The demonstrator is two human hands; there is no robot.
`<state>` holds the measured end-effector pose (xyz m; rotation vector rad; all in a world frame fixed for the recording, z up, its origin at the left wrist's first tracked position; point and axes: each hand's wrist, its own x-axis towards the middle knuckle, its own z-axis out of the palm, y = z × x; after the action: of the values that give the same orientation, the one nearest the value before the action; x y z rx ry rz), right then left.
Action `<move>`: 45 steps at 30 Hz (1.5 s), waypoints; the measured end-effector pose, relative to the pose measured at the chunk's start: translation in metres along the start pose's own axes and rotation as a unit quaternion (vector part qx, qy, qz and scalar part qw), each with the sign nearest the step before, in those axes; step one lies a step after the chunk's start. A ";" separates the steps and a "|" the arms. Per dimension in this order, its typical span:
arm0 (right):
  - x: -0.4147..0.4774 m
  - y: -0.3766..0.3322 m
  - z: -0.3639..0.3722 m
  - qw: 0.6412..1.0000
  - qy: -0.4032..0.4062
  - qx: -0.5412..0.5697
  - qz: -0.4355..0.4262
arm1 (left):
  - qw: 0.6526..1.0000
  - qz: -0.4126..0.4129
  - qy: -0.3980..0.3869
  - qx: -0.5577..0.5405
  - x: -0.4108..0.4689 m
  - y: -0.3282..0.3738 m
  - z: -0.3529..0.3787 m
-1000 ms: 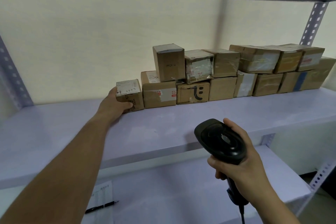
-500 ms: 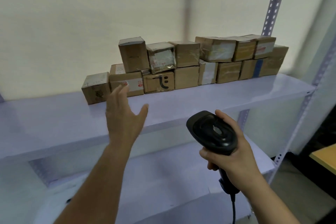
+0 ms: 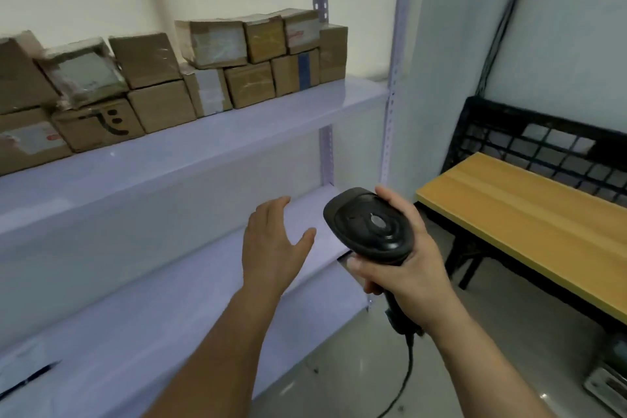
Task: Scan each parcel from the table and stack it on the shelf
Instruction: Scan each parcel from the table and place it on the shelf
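Observation:
Several brown cardboard parcels (image 3: 163, 78) stand in two stacked rows along the back of the pale purple shelf (image 3: 190, 159), at upper left. My right hand (image 3: 403, 268) grips the handle of a black barcode scanner (image 3: 369, 227), whose cable hangs toward the floor. My left hand (image 3: 274, 244) hovers empty below the shelf board, fingers straight and spread, just left of the scanner. The wooden table (image 3: 529, 224) at right shows a bare yellow top in the part I can see.
A lower shelf board (image 3: 142, 332) runs under my left arm, with a sheet of paper and a pen (image 3: 27, 380) at its left end. Perforated shelf posts (image 3: 390, 112) stand between shelf and table. A black wire grid (image 3: 543, 142) leans behind the table.
My view has swung right, away from the shelf toward the table. My left hand let go of the leftmost parcel, drew back and dropped below the shelf board. The scanner stays in my right hand.

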<state>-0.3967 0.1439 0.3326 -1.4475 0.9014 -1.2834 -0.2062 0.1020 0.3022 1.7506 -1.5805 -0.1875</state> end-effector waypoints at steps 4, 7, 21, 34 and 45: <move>-0.021 -0.001 -0.068 0.999 0.034 -0.025 0.005 | 0.998 0.034 -0.038 -0.031 -0.012 0.056 0.052; -0.037 -0.004 -0.114 0.996 0.070 -0.048 -0.004 | 0.996 0.055 -0.061 -0.046 -0.019 0.096 0.088; -0.094 -0.014 -0.288 0.951 0.279 -0.134 0.014 | 0.948 0.205 -0.221 -0.107 -0.041 0.267 0.252; -0.101 -0.024 -0.424 0.885 0.431 -0.172 0.041 | 0.881 0.295 -0.338 -0.149 -0.038 0.408 0.378; -0.143 -0.013 -0.475 0.842 0.506 -0.169 0.080 | 0.813 0.359 -0.443 -0.117 -0.091 0.481 0.438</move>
<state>-0.8887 0.1959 0.2965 -0.8149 1.9762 -1.8355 -0.8567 0.0210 0.2539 0.7464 -2.6217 -0.8649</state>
